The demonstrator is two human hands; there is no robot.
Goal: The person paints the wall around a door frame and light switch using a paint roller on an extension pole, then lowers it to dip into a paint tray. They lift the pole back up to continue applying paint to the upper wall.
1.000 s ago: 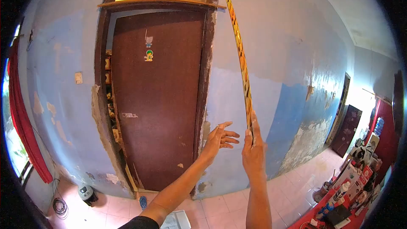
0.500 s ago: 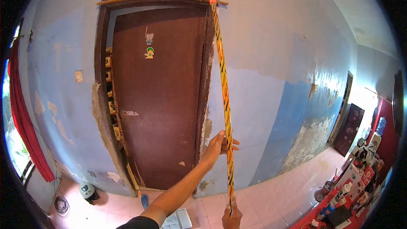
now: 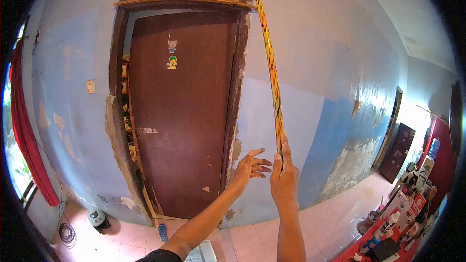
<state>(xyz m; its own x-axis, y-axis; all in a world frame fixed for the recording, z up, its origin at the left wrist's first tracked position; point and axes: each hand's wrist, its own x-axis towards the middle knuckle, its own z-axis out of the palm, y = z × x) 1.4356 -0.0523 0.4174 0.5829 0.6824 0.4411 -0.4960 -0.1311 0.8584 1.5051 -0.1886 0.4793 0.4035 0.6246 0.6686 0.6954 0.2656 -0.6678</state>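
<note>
Your right hand (image 3: 284, 177) is closed around the lower end of the pole (image 3: 270, 53), with the index finger laid up along it. The pole is yellow with dark and orange markings; it rises from your grip, leaning slightly left, and runs out of view at the top, in front of the wall (image 3: 301, 53) and close to the right side of the door frame (image 3: 241, 75).

Your left hand (image 3: 248, 170) is open and holds nothing, its fingers spread towards the pole, just beside your right hand but apart from it.

The brown door (image 3: 184, 116) carries two small stickers (image 3: 172, 62) near its top. The blue wall is patchy, with peeling paint low down. On the tiled floor (image 3: 245, 237) lie a blue slipper (image 3: 163, 233), a white tray (image 3: 207, 251) partly hidden by your left arm, and a coiled cable (image 3: 67, 234) at far left. A red table (image 3: 352, 252) at lower right bears bottles and boxes.
</note>
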